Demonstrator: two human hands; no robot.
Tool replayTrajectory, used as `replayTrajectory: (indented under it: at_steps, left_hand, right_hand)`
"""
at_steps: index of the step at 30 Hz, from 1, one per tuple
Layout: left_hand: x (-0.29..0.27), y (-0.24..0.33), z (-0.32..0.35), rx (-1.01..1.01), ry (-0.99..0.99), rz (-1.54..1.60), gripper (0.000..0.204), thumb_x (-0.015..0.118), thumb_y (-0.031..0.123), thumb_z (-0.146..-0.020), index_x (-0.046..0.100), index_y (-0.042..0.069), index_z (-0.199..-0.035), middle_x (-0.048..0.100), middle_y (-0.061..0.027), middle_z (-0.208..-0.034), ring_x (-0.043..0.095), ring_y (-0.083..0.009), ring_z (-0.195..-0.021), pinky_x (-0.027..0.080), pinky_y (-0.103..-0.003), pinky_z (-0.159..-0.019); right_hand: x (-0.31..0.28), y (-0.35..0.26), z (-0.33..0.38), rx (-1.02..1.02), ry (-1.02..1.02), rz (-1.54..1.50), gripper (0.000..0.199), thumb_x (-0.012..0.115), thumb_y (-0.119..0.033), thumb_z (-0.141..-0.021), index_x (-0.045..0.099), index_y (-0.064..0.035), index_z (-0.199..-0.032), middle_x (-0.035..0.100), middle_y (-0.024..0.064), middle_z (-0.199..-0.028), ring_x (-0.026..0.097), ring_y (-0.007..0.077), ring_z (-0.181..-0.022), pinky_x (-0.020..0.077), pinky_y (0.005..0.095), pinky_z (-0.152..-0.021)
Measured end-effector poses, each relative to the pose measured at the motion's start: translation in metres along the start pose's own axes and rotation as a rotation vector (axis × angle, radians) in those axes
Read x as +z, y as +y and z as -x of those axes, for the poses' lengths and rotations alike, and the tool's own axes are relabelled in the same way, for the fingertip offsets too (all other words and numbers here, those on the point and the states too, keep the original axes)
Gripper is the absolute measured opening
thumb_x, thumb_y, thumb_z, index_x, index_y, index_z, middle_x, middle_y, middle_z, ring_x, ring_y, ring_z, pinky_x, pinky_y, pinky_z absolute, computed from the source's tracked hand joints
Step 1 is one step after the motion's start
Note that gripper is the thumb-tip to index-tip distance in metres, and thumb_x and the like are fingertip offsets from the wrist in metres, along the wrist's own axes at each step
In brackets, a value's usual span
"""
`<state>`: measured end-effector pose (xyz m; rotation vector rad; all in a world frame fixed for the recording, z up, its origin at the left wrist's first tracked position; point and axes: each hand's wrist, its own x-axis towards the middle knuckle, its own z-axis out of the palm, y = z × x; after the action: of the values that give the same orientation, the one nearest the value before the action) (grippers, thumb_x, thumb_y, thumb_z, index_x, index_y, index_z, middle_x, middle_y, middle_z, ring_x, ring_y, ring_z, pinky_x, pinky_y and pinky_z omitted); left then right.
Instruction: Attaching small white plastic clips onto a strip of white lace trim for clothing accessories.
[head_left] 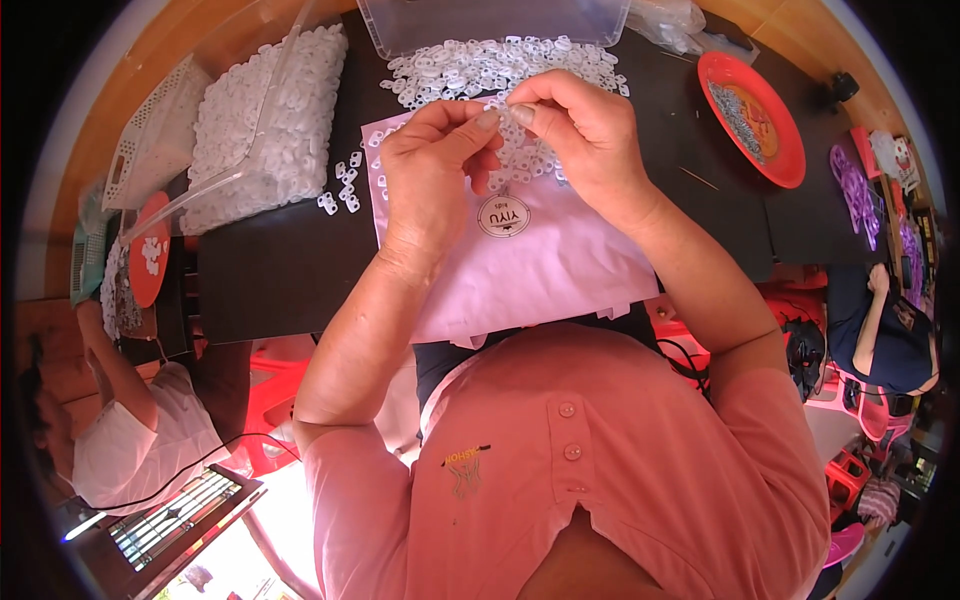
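Observation:
My left hand and my right hand meet above a pink cloth bag, thumbs and forefingers pinched close together. Between the fingertips is what looks like a small white plastic piece, mostly covered by the fingers. Just beyond and beneath my hands, a heap of flat white plastic pieces with holes spreads over the table and onto the bag. A round dark print marks the bag's middle.
At the left stands a clear bin full of white pieces; several loose ones lie beside it. A red plate of small metal parts sits right. Purple cords lie farther right. Other people sit at both sides.

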<state>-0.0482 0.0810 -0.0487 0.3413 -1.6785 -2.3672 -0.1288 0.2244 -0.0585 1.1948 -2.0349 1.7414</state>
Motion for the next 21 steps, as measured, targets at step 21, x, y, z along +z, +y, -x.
replayTrajectory:
  at_steps: [21]
  left_hand:
    - [0.005, -0.01, 0.012, 0.163, 0.063, -0.082, 0.006, 0.063, 0.003, -0.089, 0.063, -0.003, -0.089, 0.063, -0.0065, -0.073, 0.055, -0.0107, -0.056, 0.038, -0.022, -0.046]
  right_hand:
    - [0.007, -0.016, 0.008, 0.29, -0.031, -0.263, 0.005, 0.061, 0.002, -0.083, 0.066, 0.002, -0.086, 0.064, 0.0031, -0.07, 0.058, 0.0061, -0.061, 0.046, 0.0224, -0.052]
